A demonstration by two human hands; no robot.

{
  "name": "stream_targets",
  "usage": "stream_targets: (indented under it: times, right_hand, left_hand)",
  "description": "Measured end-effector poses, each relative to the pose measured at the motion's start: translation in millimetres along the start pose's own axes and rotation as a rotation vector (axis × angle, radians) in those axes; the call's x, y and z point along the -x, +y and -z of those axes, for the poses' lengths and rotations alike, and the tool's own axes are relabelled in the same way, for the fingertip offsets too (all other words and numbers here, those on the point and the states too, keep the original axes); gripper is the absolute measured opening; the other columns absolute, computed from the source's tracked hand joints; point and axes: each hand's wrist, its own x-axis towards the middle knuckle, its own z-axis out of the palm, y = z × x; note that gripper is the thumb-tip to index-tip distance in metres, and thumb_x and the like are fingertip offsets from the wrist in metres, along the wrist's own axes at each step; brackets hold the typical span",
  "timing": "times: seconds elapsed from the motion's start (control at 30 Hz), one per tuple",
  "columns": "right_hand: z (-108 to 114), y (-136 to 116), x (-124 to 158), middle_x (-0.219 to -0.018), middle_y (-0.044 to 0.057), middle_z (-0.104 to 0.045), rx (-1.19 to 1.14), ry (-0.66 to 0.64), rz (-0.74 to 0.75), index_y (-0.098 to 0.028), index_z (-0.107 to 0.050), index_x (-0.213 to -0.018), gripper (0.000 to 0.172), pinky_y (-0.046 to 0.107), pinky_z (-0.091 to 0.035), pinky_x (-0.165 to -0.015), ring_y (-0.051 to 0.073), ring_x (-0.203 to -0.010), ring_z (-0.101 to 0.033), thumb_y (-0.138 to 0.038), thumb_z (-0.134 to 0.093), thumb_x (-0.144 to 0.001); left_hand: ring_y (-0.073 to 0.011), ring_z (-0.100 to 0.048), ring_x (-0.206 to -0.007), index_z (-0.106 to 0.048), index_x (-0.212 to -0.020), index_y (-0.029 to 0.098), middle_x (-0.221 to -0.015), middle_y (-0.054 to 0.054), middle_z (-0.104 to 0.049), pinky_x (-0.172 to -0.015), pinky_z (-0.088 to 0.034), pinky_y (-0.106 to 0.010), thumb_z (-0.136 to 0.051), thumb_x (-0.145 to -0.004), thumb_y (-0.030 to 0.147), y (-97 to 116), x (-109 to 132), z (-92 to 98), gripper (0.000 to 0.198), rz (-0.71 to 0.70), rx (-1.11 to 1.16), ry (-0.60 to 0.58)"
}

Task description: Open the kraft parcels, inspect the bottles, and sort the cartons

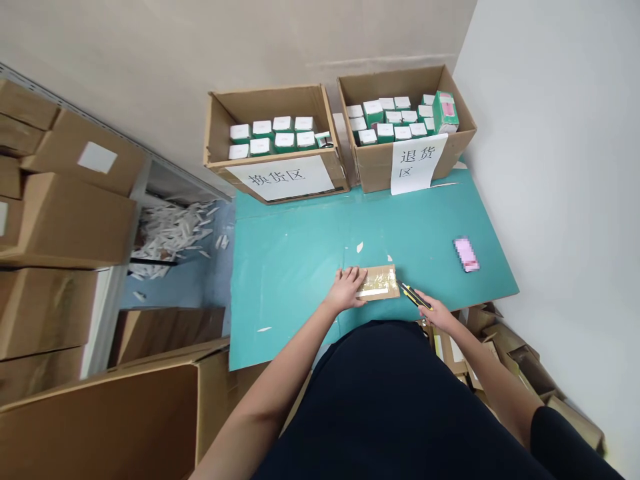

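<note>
A small flat cardboard box (381, 283) lies on the green tabletop, with shiny clear tape and a white strip on its top face. My left hand (347, 289) grips its left end, fingers over the top and thumb by the near edge. In my right hand (434, 311) is a yellow-and-black utility knife (416, 296). The knife points left, and its blade tip is at the right end of the box; whether it touches the tape I cannot tell.
Two open cartons, one at back left (280, 163) and one at back right (375, 160), hold several green-and-white boxes. A blurred pink phone-like object (466, 255) lies right. Shelved cartons (70, 220) and a large open box (100, 427) stand left. Cardboard boxes (520, 360) are piled below the table's right side.
</note>
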Motion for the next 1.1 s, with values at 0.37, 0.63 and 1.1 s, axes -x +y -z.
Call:
stream_targets:
  times: [0.37, 0.63, 1.1]
  right_hand:
    - [-17, 25, 10, -0.07, -0.003, -0.065, -0.136, 0.11, 0.01, -0.024, -0.046, -0.153, 0.078, 0.021, -0.043, -0.04, 0.012, -0.047, -0.055, -0.049, -0.064, -0.081]
    - [15, 25, -15, -0.104, 0.006, -0.072, -0.09, 0.462, 0.124, -0.021, -0.057, -0.141, 0.079, 0.031, -0.053, -0.053, 0.014, -0.055, -0.058, -0.054, -0.072, -0.071]
    - [33, 57, -122, -0.117, 0.023, -0.065, 0.607, 0.822, 0.092, -0.005, -0.067, -0.125, 0.049, 0.041, -0.043, -0.101, 0.033, -0.112, -0.058, -0.032, -0.049, -0.088]
  left_hand:
    - [-0.0421, -0.028, -0.15, -0.026, -0.162, 0.017, -0.161, -0.024, -0.035, -0.122, -0.008, -0.063, -0.074, -0.076, 0.057, -6, 0, -6.5, 0.107, -0.008, 0.034, 0.025]
    - [-0.0411, -0.028, -0.152, -0.02, -0.164, 0.02, -0.163, -0.022, -0.034, -0.124, -0.008, -0.06, -0.073, -0.076, 0.064, -9, 2, -12.5, 0.111, -0.013, 0.035, 0.055]
    - [-0.036, -0.034, -0.152, -0.035, -0.158, 0.019, -0.164, -0.02, -0.035, -0.119, -0.033, -0.053, -0.047, -0.094, 0.065, -23, 28, -36.7, 0.08, 0.615, 0.776, 0.409]
